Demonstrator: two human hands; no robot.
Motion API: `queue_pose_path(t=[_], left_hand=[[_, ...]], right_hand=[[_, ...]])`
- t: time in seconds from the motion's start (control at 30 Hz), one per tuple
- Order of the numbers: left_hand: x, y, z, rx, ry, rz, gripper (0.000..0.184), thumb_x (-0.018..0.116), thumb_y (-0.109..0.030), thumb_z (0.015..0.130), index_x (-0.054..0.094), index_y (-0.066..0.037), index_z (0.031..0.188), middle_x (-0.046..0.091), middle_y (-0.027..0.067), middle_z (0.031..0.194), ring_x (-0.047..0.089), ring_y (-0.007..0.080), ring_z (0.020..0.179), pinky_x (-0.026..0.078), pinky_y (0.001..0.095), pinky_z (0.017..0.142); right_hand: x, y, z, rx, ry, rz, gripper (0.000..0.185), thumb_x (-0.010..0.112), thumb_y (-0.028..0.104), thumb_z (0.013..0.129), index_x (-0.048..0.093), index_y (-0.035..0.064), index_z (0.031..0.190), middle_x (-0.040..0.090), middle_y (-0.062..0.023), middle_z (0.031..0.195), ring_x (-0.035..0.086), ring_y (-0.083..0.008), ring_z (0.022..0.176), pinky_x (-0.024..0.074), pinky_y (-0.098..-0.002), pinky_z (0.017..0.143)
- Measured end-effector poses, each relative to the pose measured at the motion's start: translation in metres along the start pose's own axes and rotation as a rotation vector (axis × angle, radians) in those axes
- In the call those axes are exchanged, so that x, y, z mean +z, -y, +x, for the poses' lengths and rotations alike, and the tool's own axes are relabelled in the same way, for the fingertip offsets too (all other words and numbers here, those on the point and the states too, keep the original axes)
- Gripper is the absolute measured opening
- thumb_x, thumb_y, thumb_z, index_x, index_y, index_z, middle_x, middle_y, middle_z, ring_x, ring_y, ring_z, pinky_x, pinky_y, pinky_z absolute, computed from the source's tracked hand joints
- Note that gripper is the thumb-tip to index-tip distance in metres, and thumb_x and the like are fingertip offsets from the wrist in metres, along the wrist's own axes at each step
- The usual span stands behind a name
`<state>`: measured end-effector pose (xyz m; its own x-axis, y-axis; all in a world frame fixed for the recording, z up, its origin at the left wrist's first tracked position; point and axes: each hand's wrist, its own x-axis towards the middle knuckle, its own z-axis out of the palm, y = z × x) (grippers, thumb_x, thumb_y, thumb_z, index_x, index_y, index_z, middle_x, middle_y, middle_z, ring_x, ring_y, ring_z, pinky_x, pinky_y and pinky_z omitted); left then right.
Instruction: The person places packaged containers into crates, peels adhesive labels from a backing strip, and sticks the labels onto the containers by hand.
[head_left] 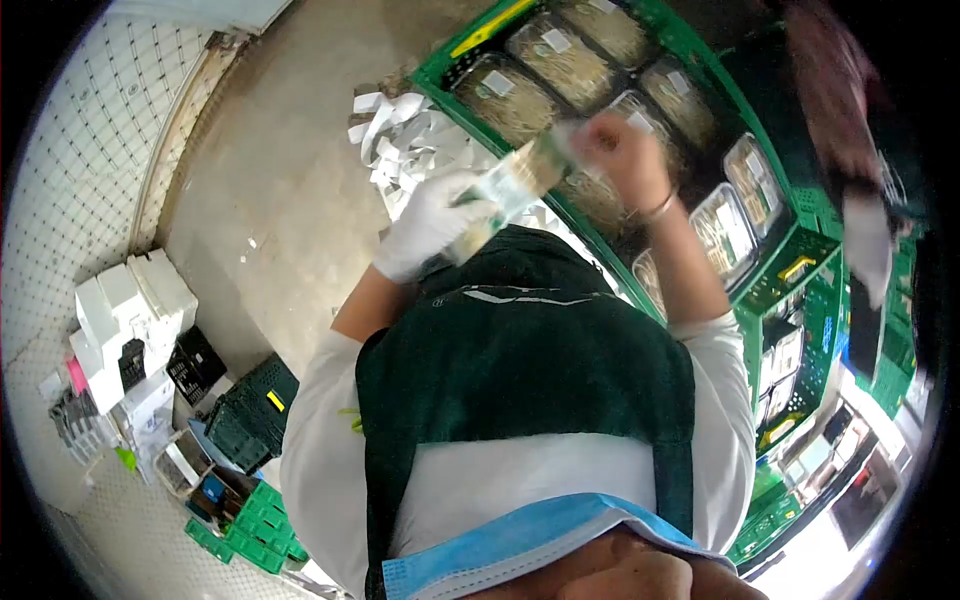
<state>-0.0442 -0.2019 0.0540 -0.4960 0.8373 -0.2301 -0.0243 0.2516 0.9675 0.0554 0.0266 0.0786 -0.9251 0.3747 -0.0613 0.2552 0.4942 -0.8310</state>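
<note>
My left hand (pixel 430 225), in a white glove, is closed around a strip of printed labels (pixel 520 185), pale with green parts and blurred by motion. The strip slants up to the right across the space between my hands. At its far end is my bare right hand (pixel 625 160), fingers pinched together on the strip's tip; blur hides exactly how they grip it. Under that hand lies a green crate (pixel 590 232) of clear-lidded packs of pale, thin strands. A pack at the back (pixel 560 60) carries a white label on its lid.
Crumpled white paper strips (pixel 400 140) lie heaped on the floor beside the crate. More green crates (pixel 800 350) are stacked at right. White boxes (pixel 135 310) and a dark green crate (pixel 245 410) stand at left. Someone's sleeve (pixel 830 80) shows at upper right.
</note>
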Motion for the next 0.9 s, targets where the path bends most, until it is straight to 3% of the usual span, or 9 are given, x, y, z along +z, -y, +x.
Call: queue_pose_path(t=[0.13, 0.2, 0.4, 0.5, 0.57, 0.67, 0.7, 0.8, 0.9], left_hand=[[-0.061, 0.023, -0.031, -0.264, -0.144, -0.274, 0.023, 0.058, -0.008, 0.074, 0.057, 0.002, 0.094, 0.059, 0.0032, 0.078, 0.054, 0.0087, 0.072, 0.043, 0.0213, 0.064], [-0.077, 0.032, -0.036, -0.276, -0.191, -0.313, 0.022, 0.056, -0.007, 0.074, 0.058, 0.003, 0.094, 0.059, 0.0031, 0.079, 0.054, 0.0093, 0.072, 0.043, 0.0220, 0.065], [-0.077, 0.029, -0.026, -0.269, -0.156, -0.563, 0.035, 0.055, -0.005, 0.071, 0.051, 0.006, 0.104, 0.058, 0.0077, 0.094, 0.054, 0.0121, 0.085, 0.042, 0.0236, 0.077], [-0.064, 0.026, -0.003, -0.201, -0.041, -0.536, 0.036, 0.053, -0.006, 0.076, 0.048, 0.006, 0.110, 0.056, 0.0063, 0.098, 0.052, 0.0110, 0.088, 0.040, 0.0227, 0.078], [-0.057, 0.026, 0.007, -0.189, -0.013, -0.500, 0.035, 0.052, -0.007, 0.078, 0.048, 0.006, 0.110, 0.056, 0.0055, 0.098, 0.051, 0.0105, 0.087, 0.040, 0.0225, 0.077], [-0.049, 0.022, 0.023, -0.083, -0.002, -0.393, 0.030, 0.053, -0.010, 0.081, 0.051, 0.005, 0.107, 0.057, 0.0039, 0.091, 0.051, 0.0096, 0.083, 0.040, 0.0219, 0.075], [-0.049, 0.023, 0.025, -0.104, 0.009, -0.396, 0.028, 0.053, -0.011, 0.081, 0.053, 0.004, 0.105, 0.056, 0.0039, 0.091, 0.051, 0.0097, 0.084, 0.040, 0.0224, 0.075], [-0.052, 0.029, 0.024, -0.181, -0.009, -0.285, 0.027, 0.051, -0.010, 0.081, 0.053, 0.004, 0.105, 0.055, 0.0049, 0.096, 0.050, 0.0104, 0.087, 0.040, 0.0233, 0.076], [-0.053, 0.037, 0.027, -0.253, 0.047, -0.346, 0.025, 0.052, -0.009, 0.081, 0.054, 0.003, 0.103, 0.053, 0.0068, 0.103, 0.050, 0.0116, 0.090, 0.040, 0.0245, 0.079]], right_hand=[[0.042, -0.048, 0.075, -0.035, 0.093, -0.368, 0.037, 0.057, 0.027, 0.076, 0.046, -0.0004, 0.098, 0.058, -0.0184, 0.090, 0.055, -0.0346, 0.084, 0.0448, -0.0403, 0.072], [0.090, -0.066, 0.085, 0.167, 0.087, -0.577, 0.044, 0.056, 0.027, 0.076, 0.040, -0.0005, 0.106, 0.054, -0.0184, 0.097, 0.053, -0.0342, 0.091, 0.0442, -0.0402, 0.075], [0.111, -0.091, 0.076, 0.024, -0.206, -0.991, 0.053, 0.058, 0.034, 0.072, 0.042, 0.0124, 0.117, 0.045, -0.0122, 0.115, 0.049, -0.0296, 0.094, 0.0416, -0.0431, 0.075], [0.090, -0.084, 0.069, 0.049, -0.329, -0.917, 0.054, 0.061, 0.031, 0.070, 0.042, 0.0123, 0.117, 0.051, -0.0137, 0.108, 0.049, -0.0320, 0.094, 0.0391, -0.0423, 0.081], [0.081, -0.080, 0.062, -0.035, -0.090, -0.623, 0.051, 0.062, 0.031, 0.070, 0.045, 0.0088, 0.114, 0.049, -0.0115, 0.111, 0.049, -0.0303, 0.095, 0.0403, -0.0423, 0.079], [0.103, -0.086, 0.069, -0.092, -0.172, -0.655, 0.046, 0.060, 0.028, 0.072, 0.048, 0.0064, 0.111, 0.052, -0.0103, 0.108, 0.049, -0.0303, 0.095, 0.0404, -0.0405, 0.080], [0.111, -0.090, 0.077, 0.061, 0.015, -0.666, 0.051, 0.057, 0.030, 0.075, 0.042, 0.0051, 0.117, 0.046, -0.0111, 0.117, 0.045, -0.0294, 0.104, 0.0372, -0.0415, 0.085], [0.136, -0.102, 0.070, -0.139, -0.162, -0.855, 0.061, 0.057, 0.034, 0.076, 0.034, 0.0040, 0.124, 0.037, -0.0130, 0.126, 0.036, -0.0288, 0.115, 0.0317, -0.0445, 0.091], [0.125, -0.091, 0.064, -0.002, -0.056, -0.666, 0.065, 0.056, 0.037, 0.077, 0.029, 0.0043, 0.126, 0.032, -0.0157, 0.128, 0.029, -0.0285, 0.120, 0.0271, -0.0460, 0.093]])
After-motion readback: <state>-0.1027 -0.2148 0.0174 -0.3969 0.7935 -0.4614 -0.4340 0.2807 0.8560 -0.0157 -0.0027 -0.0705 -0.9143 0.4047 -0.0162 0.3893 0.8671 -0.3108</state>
